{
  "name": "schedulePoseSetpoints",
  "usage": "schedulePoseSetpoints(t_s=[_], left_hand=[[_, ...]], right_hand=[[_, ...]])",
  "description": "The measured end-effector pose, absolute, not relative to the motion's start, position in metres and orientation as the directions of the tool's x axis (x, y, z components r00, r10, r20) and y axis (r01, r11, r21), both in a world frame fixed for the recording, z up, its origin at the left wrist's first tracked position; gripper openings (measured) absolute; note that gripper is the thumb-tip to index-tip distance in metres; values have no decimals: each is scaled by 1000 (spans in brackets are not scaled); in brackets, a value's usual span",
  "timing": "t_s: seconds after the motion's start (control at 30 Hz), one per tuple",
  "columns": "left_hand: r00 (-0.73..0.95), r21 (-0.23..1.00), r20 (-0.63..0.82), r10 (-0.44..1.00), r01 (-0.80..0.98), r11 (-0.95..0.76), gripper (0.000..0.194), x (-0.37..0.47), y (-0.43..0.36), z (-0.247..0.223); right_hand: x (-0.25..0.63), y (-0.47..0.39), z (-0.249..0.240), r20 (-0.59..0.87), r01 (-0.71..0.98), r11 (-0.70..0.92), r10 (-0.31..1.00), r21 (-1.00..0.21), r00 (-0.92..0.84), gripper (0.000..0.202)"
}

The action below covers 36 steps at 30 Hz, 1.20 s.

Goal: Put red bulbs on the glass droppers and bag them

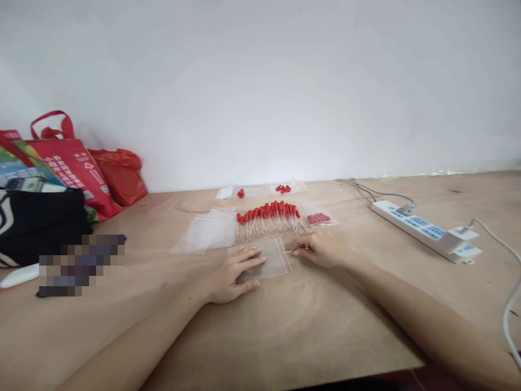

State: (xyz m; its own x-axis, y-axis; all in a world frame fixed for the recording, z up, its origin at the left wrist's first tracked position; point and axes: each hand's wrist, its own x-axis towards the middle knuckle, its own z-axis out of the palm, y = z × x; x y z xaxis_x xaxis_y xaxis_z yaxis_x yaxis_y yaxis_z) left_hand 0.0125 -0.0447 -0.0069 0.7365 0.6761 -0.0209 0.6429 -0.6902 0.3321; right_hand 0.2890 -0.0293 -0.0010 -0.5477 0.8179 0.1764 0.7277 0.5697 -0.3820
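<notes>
My left hand (234,274) lies with its fingers spread on a clear zip bag (271,259), whose red-lined edge faces right. At that edge my right hand (319,250) is closed in a pinch. A thin clear piece shows at its fingertips, too small to name, and the fingers hide the rest. Just behind both hands is a row of droppers (268,210) with red bulbs and clear stems. Left of the row lies a fanned pile of empty zip bags (205,233). On its right sits a zip bag with red bulbs (318,218) inside.
Along the wall lie more clear bags with red pieces (284,189). A white power strip (423,228) with plugs and cables stands at the right. Red shopping bags (75,163) and a black bag (44,222) fill the left. A blurred-out dark object (83,266) lies before them.
</notes>
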Motion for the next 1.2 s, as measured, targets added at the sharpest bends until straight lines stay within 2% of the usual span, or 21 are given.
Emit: schedulePoseSetpoints(t_s=[0.27,0.57,0.7,0.77,0.9,1.07,1.2], left_hand=[[738,338,-10,675,638,-692,51,13,-45,-7],[742,351,6,671,627,-696,51,14,-44,-8],[768,340,11,640,599,-725,50,16,-43,-7],[778,336,5,628,591,-734,45,18,-44,-5],[779,337,20,626,585,-738,39,20,-45,-2],[731,308,163,663,601,-738,41,17,-46,-5],[708,343,149,691,618,-707,42,12,-45,-7]], right_hand=[[307,-19,-2,170,730,548,831,-408,-529,15],[280,-29,-4,194,670,597,792,-441,-578,15],[274,-31,-6,181,617,591,782,-520,-597,11],[275,-31,-7,164,560,613,742,-558,-650,10],[286,-32,-6,114,506,581,721,-638,-683,25],[309,-30,-1,37,636,522,789,-568,-614,43],[320,-29,-2,-66,653,445,795,-613,-603,24]])
